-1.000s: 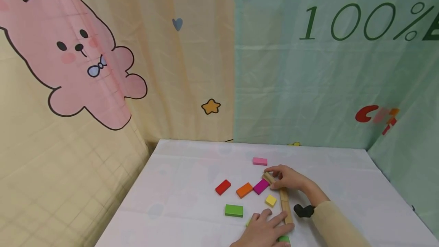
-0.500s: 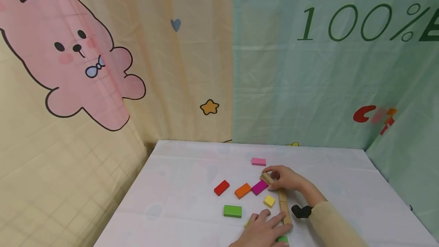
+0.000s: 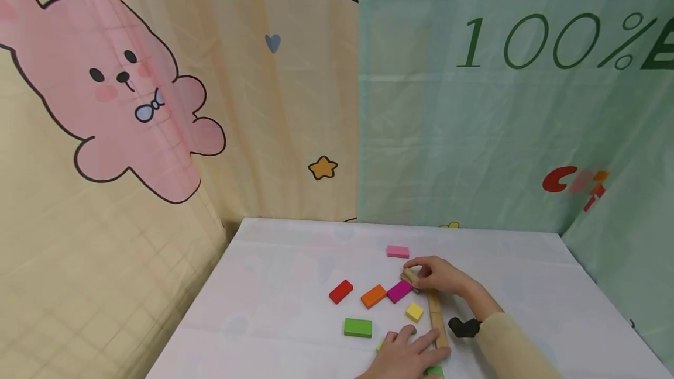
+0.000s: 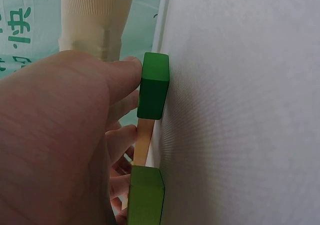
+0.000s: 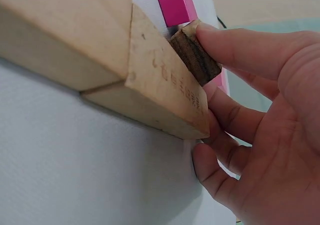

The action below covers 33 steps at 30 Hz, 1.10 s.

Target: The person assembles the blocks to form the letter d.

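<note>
In the head view, a row of plain wooden blocks (image 3: 436, 313) runs lengthwise over the white table. At its far end my right hand (image 3: 447, 278) pinches a small wooden block (image 3: 410, 277) set at an angle to the row. The right wrist view shows the thumb on this block's dark-grained end (image 5: 197, 55), close against the printed block (image 5: 167, 85) that ends the row. My left hand (image 3: 404, 357) spreads over the row's near end, fingertips at the wood. Its thumb touches a dark green block (image 4: 154, 87); a lighter green block (image 4: 146, 195) stands beside its fingers.
Left of the row lie a magenta block (image 3: 399, 292), an orange block (image 3: 374, 296), a red block (image 3: 341, 291), a yellow block (image 3: 414, 312) and a green block (image 3: 358, 327). A pink block (image 3: 398, 251) lies farther back. Printed curtains (image 3: 295, 104) hang behind the table.
Both hands and the blocks keep their places. The head view has tilted up slightly, so the whole scene sits a little lower.
</note>
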Motion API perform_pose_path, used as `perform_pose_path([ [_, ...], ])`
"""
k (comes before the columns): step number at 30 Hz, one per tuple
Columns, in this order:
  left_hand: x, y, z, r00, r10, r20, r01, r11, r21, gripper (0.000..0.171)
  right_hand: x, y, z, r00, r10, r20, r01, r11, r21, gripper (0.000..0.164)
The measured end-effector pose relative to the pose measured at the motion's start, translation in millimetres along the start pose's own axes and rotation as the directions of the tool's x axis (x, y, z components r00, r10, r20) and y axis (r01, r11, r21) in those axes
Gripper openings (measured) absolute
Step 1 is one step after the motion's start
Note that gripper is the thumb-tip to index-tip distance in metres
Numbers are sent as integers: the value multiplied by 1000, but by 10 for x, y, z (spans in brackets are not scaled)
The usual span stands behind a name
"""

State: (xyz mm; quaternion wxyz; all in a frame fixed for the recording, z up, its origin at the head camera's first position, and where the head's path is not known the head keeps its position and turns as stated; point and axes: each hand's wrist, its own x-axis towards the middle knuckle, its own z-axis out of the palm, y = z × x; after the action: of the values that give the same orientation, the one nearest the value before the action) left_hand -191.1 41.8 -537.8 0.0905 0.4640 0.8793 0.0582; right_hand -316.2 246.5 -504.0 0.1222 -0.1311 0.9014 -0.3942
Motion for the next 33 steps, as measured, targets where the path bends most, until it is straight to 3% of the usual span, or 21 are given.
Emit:
perform_pose_path([
  [9,6,-6,5,1000,-7,-1,7,1000,-20,55,9,-16,15,1000,-6,-16,7,1000,13,39],
  [16,14,-6,30,1000,-2,0,2,1000,-4,62,-41,-41,15,998,-7,-56,8,1000,19,37],
  [22,7,-4,20,1000,-2,-9,2,1000,-14,60,-98,-56,-1,995,-15,-102,18,999,33,38],
  [29,10,5,13,1000,-5,-1,5,1000,-16,58,-140,-37,-5,980,32,-195,-22,998,56,38],
  [33,5,1,18,1000,1,-6,-1,1000,-15,59,-162,2,-7,978,5,-207,9,998,70,40],
])
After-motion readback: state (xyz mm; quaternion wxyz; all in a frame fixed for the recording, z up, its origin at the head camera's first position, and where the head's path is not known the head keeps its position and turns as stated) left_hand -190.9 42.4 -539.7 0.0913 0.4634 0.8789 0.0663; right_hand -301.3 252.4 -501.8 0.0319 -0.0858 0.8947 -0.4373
